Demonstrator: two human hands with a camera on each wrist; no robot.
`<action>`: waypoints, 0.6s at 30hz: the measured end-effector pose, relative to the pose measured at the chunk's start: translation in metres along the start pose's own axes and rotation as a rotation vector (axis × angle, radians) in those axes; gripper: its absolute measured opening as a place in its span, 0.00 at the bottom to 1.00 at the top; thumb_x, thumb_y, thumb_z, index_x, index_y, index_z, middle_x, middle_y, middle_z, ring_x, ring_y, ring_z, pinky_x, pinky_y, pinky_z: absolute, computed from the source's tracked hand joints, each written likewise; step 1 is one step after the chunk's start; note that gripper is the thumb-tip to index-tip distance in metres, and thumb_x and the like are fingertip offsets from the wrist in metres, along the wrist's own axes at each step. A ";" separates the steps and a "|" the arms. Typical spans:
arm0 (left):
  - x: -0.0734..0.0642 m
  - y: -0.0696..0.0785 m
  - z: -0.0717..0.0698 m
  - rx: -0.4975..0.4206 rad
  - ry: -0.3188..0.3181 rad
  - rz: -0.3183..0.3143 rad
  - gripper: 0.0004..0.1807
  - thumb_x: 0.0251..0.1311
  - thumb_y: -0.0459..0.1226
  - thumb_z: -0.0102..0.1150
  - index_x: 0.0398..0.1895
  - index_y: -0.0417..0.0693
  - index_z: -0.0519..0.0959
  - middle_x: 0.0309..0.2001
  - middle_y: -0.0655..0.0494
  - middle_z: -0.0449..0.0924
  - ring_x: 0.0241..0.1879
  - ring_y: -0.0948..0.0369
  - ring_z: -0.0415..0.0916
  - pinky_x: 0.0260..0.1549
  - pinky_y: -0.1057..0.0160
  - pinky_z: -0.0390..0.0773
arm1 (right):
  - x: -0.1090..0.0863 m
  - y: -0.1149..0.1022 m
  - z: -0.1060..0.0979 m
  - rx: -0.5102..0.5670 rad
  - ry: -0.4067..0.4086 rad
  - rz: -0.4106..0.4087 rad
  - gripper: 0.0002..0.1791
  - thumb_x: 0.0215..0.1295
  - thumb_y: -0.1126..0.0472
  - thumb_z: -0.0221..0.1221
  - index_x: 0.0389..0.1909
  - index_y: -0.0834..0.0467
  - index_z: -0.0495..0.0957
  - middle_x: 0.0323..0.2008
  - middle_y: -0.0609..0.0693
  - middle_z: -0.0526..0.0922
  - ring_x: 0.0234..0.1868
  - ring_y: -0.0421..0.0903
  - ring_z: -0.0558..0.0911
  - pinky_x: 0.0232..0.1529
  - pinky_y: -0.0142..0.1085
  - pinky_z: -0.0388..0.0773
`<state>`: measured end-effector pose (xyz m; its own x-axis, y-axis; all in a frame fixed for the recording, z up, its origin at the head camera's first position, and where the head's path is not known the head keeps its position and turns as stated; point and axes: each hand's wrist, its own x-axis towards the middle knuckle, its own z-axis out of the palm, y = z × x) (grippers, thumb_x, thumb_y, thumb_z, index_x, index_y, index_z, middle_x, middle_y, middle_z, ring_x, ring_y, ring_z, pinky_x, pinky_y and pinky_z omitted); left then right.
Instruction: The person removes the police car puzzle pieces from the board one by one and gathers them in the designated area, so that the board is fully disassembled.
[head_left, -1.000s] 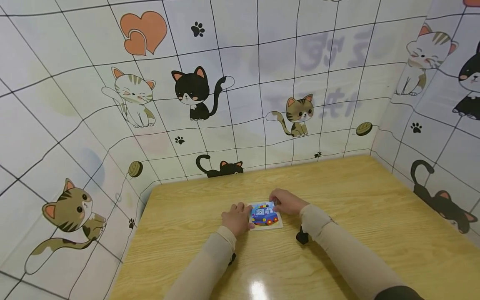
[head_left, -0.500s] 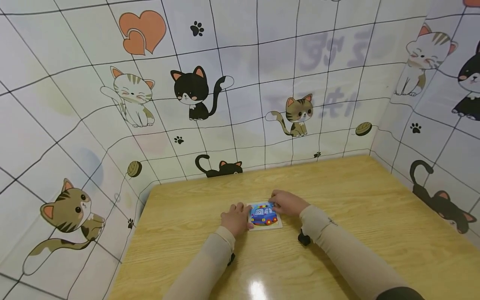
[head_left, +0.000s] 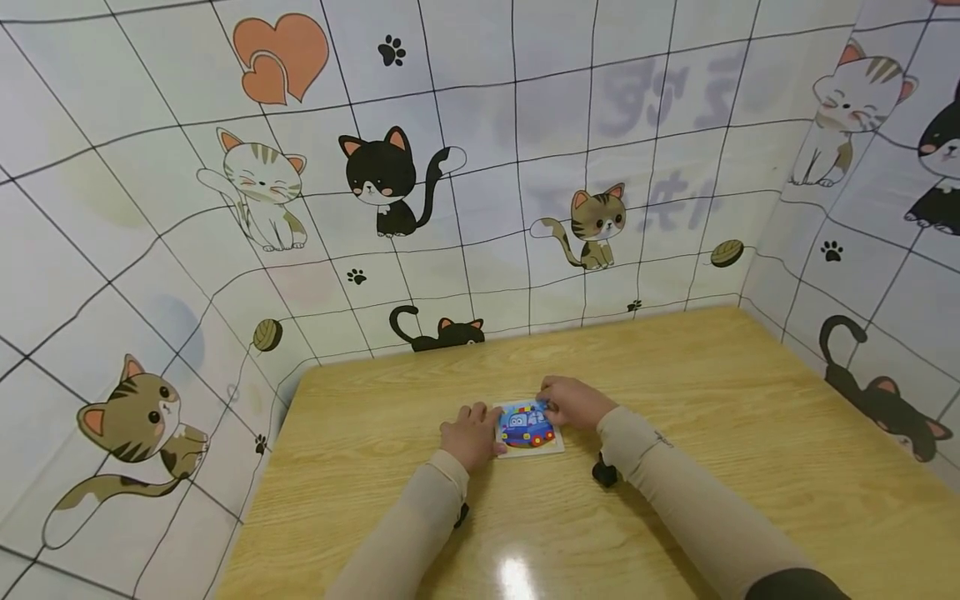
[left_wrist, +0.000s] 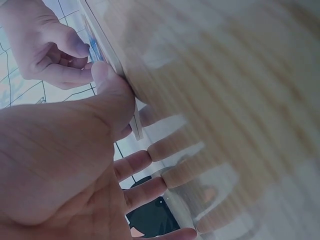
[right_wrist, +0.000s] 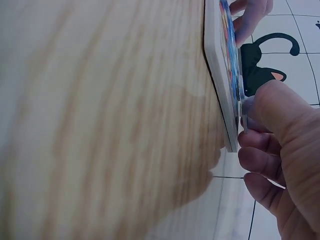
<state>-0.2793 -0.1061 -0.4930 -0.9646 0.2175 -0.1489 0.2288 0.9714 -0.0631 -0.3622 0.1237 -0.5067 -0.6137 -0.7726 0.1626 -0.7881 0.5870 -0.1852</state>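
Observation:
A small square jigsaw puzzle [head_left: 527,431] with a blue cartoon car lies on the table, light wooden border around the picture. My left hand [head_left: 469,439] holds its left side, the thumb [left_wrist: 102,75] over the edge and the index finger mostly hidden behind. The other left fingertips stand on the tabletop. At the far right corner, my right hand [head_left: 576,404] pinches a thin flat puzzle piece [right_wrist: 245,117] between thumb and index finger, close over the board. The remaining right fingers curl beside the corner. The held piece's picture is mostly hidden by the fingers.
The wooden table [head_left: 360,500] meets a cat-patterned wall covering [head_left: 495,208] at the back and sides. Dark wrist-worn devices [head_left: 604,472] hang below the sleeves. A bright light reflection shows on the table's near part.
The head view shifts very slightly. Both hands and the puzzle keep nearly the same places, with only a small movement of the right fingers at the corner.

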 end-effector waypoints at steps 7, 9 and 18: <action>-0.001 -0.001 -0.002 -0.006 -0.007 0.005 0.38 0.67 0.62 0.52 0.78 0.64 0.62 0.71 0.54 0.64 0.67 0.52 0.63 0.50 0.40 0.77 | 0.000 -0.001 -0.002 0.047 -0.021 0.021 0.15 0.67 0.64 0.63 0.51 0.65 0.85 0.41 0.51 0.78 0.32 0.38 0.70 0.35 0.33 0.73; -0.001 -0.001 -0.002 -0.010 -0.003 0.009 0.38 0.67 0.62 0.52 0.78 0.63 0.62 0.71 0.54 0.64 0.67 0.52 0.63 0.51 0.39 0.77 | 0.000 -0.001 -0.002 0.065 -0.027 0.032 0.16 0.68 0.63 0.62 0.53 0.67 0.84 0.43 0.52 0.79 0.32 0.38 0.71 0.35 0.33 0.73; -0.002 -0.001 -0.004 -0.004 0.000 0.011 0.38 0.67 0.62 0.52 0.78 0.63 0.62 0.70 0.54 0.65 0.67 0.52 0.64 0.49 0.40 0.78 | -0.002 0.002 -0.003 0.146 -0.056 0.078 0.20 0.71 0.61 0.64 0.59 0.67 0.81 0.50 0.56 0.78 0.36 0.39 0.74 0.39 0.37 0.77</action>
<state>-0.2778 -0.1077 -0.4890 -0.9621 0.2281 -0.1496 0.2388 0.9694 -0.0573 -0.3625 0.1267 -0.5047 -0.6658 -0.7409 0.0885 -0.7205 0.6075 -0.3343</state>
